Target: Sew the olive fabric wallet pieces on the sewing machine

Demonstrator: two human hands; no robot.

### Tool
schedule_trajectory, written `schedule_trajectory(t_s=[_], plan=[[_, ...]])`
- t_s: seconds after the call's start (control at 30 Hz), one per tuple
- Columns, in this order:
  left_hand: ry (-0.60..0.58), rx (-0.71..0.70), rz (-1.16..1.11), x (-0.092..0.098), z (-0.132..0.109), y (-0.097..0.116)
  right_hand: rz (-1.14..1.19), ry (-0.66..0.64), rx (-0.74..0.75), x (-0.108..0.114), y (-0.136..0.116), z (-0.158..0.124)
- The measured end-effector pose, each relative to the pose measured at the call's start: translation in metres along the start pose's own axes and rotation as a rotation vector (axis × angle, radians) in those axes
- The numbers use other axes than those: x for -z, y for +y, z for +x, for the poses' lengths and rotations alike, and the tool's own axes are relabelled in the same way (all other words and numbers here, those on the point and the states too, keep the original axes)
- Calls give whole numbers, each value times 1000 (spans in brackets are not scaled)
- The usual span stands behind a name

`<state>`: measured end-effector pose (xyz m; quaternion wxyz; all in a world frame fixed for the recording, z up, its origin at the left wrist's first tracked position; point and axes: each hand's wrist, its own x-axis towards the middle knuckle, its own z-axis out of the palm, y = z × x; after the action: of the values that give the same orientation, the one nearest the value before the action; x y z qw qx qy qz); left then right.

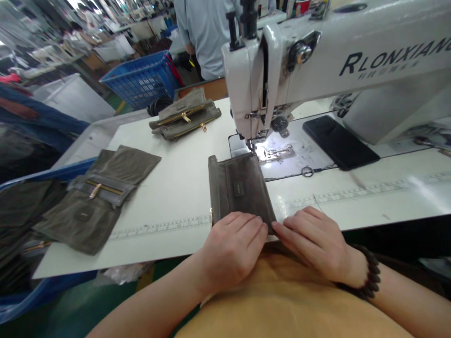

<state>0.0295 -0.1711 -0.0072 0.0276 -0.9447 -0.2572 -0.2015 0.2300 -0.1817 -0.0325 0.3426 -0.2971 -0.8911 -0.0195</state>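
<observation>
A dark olive-brown fabric pouch (246, 188) with a small label patch lies flat on the sewing table. Its far edge reaches the needle area of the sewing machine (252, 145), whose lamp lights the metal plate. My left hand (234, 244) has its fingers curled over the pouch's near edge, the fingertips tucked out of sight. At the near right corner, my right hand (313, 244) pinches the same pouch between thumb and fingers. A gold zipper pull shows at the pouch's left side.
Folded pouches with gold zippers (186, 115) lie at the table's back; flat unfolded pieces (98, 197) lie left. A phone (340, 141) rests right of the needle. Blue baskets (141, 80) stand beyond and at left. A person in a grey shirt (207, 37) stands behind the machine.
</observation>
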Motion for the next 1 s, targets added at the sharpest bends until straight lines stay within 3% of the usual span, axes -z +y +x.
schedule_trajectory(t_s=[0.1,0.3,0.5,0.73,1.0], plan=[[10,70,36,3,-1,0,10,14,33,6,1,6],[-9,-68,18,7,-3,-7,33,-61,59,13,2,9],[-98,-126,50,-7,0,-13,19,-162,-15,1,6,9],[-56,-147,88,-18,10,-29,-25,-254,-21,-6,19,22],[-87,-139,97,-24,17,-48,-53,-371,43,-13,44,42]])
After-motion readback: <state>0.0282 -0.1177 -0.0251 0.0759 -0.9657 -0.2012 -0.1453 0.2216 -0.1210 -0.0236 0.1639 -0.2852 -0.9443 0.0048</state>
